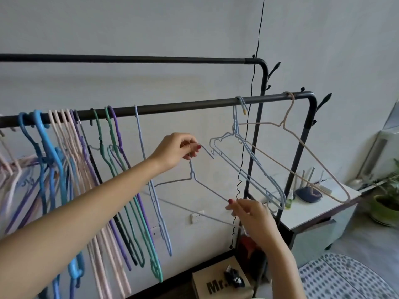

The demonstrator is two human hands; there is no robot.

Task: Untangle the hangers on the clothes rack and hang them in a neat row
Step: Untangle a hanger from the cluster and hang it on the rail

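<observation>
Leftmost, a crowded bunch of hangers in blue, pink, purple, black and green hangs slanted and overlapping from the lower black rail of a clothes rack, with one pale blue hanger hanging alone just right of them. Further right, the left hand reaches in front of the rail, its fingers curled to pinch the hook of a pale lilac wire hanger held off the rail. Below and to the right, the right hand pinches the same hanger's lower bar between thumb and fingers. Behind the hands, two light blue hangers hang together on the rail, and a beige wire hanger hangs near the rail's right end. A higher rail runs behind. At far right stands a white table carrying small items, with a potted plant beside it.
</observation>
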